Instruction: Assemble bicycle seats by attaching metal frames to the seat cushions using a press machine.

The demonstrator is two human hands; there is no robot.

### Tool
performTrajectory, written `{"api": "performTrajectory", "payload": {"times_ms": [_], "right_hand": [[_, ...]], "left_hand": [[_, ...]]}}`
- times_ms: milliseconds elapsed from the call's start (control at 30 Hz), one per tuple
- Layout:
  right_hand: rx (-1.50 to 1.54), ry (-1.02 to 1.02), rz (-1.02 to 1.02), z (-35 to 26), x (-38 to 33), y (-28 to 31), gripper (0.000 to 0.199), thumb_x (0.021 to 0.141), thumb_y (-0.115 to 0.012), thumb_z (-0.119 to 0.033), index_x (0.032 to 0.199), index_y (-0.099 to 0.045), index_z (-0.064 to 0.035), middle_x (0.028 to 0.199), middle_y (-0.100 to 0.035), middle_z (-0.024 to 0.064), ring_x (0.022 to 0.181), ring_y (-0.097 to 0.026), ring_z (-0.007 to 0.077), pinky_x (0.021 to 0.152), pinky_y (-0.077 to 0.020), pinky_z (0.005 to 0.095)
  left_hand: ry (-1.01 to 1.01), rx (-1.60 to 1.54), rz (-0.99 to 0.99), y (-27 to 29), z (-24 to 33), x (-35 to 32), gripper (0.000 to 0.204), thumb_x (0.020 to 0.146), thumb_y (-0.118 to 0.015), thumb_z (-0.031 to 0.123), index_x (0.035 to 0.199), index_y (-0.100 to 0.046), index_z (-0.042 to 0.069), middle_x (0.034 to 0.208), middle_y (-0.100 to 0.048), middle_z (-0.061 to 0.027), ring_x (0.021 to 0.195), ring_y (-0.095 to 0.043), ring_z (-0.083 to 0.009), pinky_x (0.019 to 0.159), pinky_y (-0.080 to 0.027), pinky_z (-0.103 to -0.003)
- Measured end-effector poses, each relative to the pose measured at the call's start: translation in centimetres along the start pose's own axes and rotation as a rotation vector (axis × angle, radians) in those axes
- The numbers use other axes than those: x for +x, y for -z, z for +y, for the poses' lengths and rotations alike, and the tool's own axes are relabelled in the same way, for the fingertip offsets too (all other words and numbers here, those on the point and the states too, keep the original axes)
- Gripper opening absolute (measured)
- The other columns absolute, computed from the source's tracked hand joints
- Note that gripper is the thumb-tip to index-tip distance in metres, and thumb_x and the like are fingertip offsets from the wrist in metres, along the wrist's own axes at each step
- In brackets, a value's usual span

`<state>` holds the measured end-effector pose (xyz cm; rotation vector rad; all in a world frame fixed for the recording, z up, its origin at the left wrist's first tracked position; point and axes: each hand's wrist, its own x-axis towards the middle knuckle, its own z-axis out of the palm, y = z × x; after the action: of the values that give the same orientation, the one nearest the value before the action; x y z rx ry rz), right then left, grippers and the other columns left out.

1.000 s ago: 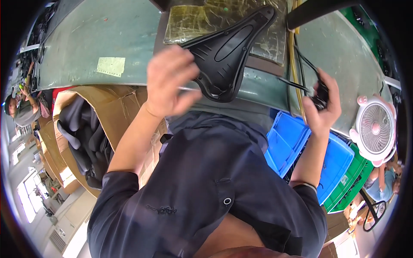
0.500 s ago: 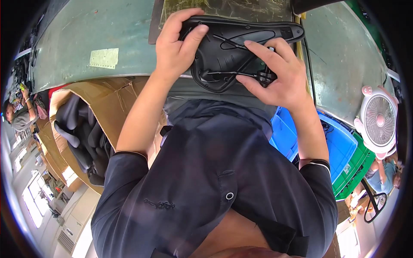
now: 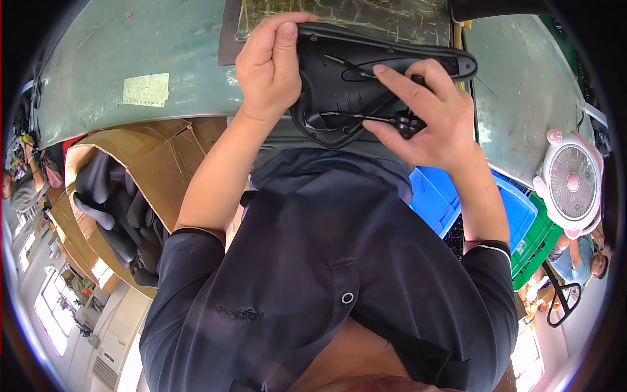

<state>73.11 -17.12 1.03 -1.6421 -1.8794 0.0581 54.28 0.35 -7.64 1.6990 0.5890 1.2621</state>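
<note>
A black bicycle saddle (image 3: 315, 81) is held underside up at the near edge of the green-topped table, its narrow nose pointing right. My left hand (image 3: 271, 68) is closed on the saddle's wide end at the left, thumb lying along the rim. In my right hand (image 3: 436, 114) is a black saddle rail frame (image 3: 349, 115), pinched over the middle of the underside. Two thin rods of this frame reach left towards the wide end. Fingers hide its right part, and I cannot tell whether the rod tips are seated in the shell.
Left of me stands a cardboard box (image 3: 153, 153) of black saddles (image 3: 108, 189). A blue bin (image 3: 434, 196) and a green bin (image 3: 542, 245) are at my right, beside a white and pink fan (image 3: 573, 179). A worn board (image 3: 366, 19) lies beyond the saddle. People are visible at both sides.
The saddle has shifted slightly right and tilted, nose lower. My left thumb has moved from the underside to the rim. The right hand has moved slightly right, still gripping the frame.
</note>
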Motion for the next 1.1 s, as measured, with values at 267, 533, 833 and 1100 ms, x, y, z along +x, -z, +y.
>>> {"api": "performTrajectory", "payload": {"times_ms": [267, 533, 833, 1100], "right_hand": [[-0.002, 0.073, -0.072, -0.4, 1.4, -0.3, 0.063, 0.066, -0.095, -0.035, 0.124, -0.08, -0.0169, 0.097, -0.059, 0.0046, 0.063, -0.061, 0.0198, 0.056, -0.053, 0.0334], [0.042, 0.119, -0.117, 0.2, 2.5, -0.3, 0.063, 0.067, -0.095, -0.036, 0.125, -0.078, -0.0168, 0.098, -0.059, 0.0047, 0.064, -0.063, 0.0216, 0.055, -0.0528, 0.0348], [0.138, 0.253, -0.161, 2.8, 3.1, 0.5, 0.063, 0.07, -0.095, -0.04, 0.125, -0.074, -0.0188, 0.099, -0.06, 0.0057, 0.071, -0.067, 0.0302, 0.058, -0.0546, 0.0416], [-0.021, 0.028, 0.185, 2.1, 6.8, 3.1, 0.071, 0.075, -0.092, -0.031, 0.133, -0.065, -0.0014, 0.131, -0.064, 0.0224, 0.121, -0.065, 0.0442, 0.101, -0.0561, 0.0518]], "left_hand": [[-0.016, 0.109, -0.089, -0.2, -0.2, -0.1, 0.02, 0.111, -0.061, 0.014, 0.111, -0.081, 0.008, 0.105, -0.082, -0.0023, 0.089, -0.066, -0.02, 0.09, -0.05, -0.033], [-0.112, 0.262, -0.206, 0.3, 0.4, 0.7, 0.027, 0.116, -0.052, 0.012, 0.117, -0.076, -0.001, 0.114, -0.082, -0.0098, 0.101, -0.069, -0.0166, 0.096, -0.052, -0.029], [-0.226, 0.309, -0.322, 0.5, 2.3, 1.8, 0.018, 0.102, -0.072, 0.013, 0.118, -0.076, 0.006, 0.116, -0.077, -0.0107, 0.099, -0.072, -0.0307, 0.09, -0.052, -0.04], [-0.429, 0.64, -0.143, -0.5, 4.9, 2.2, 0.03, 0.086, -0.088, 0.013, 0.111, -0.073, 0.004, 0.118, -0.068, -0.018, 0.104, -0.069, -0.0389, 0.087, -0.058, -0.046]]}}
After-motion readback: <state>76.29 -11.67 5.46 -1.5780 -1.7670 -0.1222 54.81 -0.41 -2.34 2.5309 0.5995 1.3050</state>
